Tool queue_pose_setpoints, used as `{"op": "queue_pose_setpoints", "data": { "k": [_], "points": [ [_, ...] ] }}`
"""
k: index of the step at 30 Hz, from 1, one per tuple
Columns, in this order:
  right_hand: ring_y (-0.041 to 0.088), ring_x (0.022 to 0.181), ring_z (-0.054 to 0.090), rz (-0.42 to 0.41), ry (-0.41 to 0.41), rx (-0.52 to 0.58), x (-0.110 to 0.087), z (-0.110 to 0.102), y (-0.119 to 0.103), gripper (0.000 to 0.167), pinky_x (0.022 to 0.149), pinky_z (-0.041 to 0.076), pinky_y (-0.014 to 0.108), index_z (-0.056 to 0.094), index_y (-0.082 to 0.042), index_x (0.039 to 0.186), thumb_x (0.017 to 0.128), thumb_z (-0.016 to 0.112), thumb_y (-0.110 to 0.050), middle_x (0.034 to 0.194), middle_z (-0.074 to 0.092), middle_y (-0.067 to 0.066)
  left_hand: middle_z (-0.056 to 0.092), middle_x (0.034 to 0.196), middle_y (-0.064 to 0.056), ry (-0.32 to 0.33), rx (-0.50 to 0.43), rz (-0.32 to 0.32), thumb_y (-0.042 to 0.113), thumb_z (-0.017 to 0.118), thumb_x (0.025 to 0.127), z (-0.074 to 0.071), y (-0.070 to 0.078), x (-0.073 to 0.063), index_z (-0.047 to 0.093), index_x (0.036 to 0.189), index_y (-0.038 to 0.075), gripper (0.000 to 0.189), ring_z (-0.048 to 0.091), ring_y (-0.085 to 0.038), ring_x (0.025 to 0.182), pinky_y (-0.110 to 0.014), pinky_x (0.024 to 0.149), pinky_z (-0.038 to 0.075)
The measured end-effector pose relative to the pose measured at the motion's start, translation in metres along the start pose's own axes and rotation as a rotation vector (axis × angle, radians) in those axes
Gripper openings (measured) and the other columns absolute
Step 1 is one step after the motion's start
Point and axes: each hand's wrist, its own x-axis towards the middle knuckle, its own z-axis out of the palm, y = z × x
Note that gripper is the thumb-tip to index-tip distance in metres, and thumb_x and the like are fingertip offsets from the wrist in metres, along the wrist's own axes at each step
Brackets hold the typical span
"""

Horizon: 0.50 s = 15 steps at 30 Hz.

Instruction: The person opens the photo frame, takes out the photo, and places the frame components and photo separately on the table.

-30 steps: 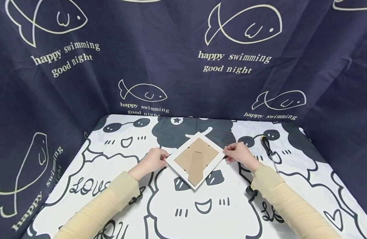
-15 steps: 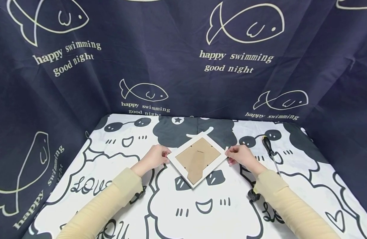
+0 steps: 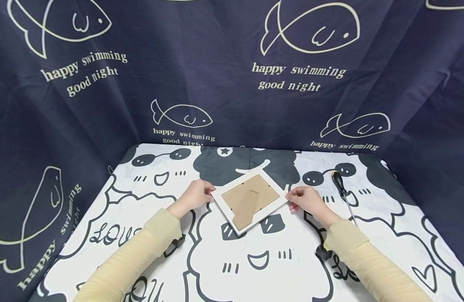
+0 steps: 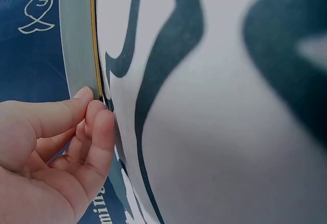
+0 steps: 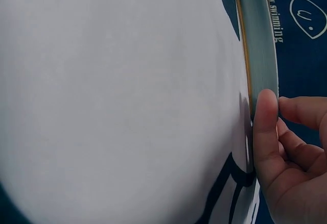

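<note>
A white picture frame (image 3: 251, 201) shows its back in the head view, with a brown backing board and a brown stand leg lying flat against it. It sits cornerwise, one corner pointing toward me. My left hand (image 3: 196, 193) pinches the left corner between thumb and fingers. At the right corner, my right hand (image 3: 306, 200) pinches the rim in the same way. Both wrist views show the frame's edge strip (image 4: 79, 40) between thumb and fingertips, with a thin gold line along it. Whether the frame touches the cloth, I cannot tell.
A screwdriver (image 3: 337, 181) with a black and yellow handle lies right of my right hand. A black and yellow item (image 3: 323, 252) is partly hidden by the right sleeve. Another dark item (image 3: 175, 245) lies beside the left sleeve. A cartoon-print cloth (image 3: 254, 277) covers the table.
The frame has turned slightly clockwise in both hands: its near corner has swung left and its far corner right. My left hand has moved a little away from me, my right a little nearer.
</note>
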Motion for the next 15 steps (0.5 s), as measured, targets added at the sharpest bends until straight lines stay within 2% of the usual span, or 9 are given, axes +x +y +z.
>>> {"op": "queue_pose_setpoints", "data": {
  "k": [15],
  "points": [
    [0.010,0.053,0.062,0.000,-0.001,0.058,-0.0019,0.0025,0.0034,0.024,0.055,0.055,0.027,0.060,0.014,0.100,0.090,0.060,-0.009,0.063,0.061,0.003,0.062,0.070,0.000,0.014,0.007,-0.002,-0.002,0.074,0.073,-0.0026,-0.0017,0.0032,0.072,0.094,0.001,0.021,0.051,-0.009,0.061,-0.020,0.054,0.041]
  ]
}}
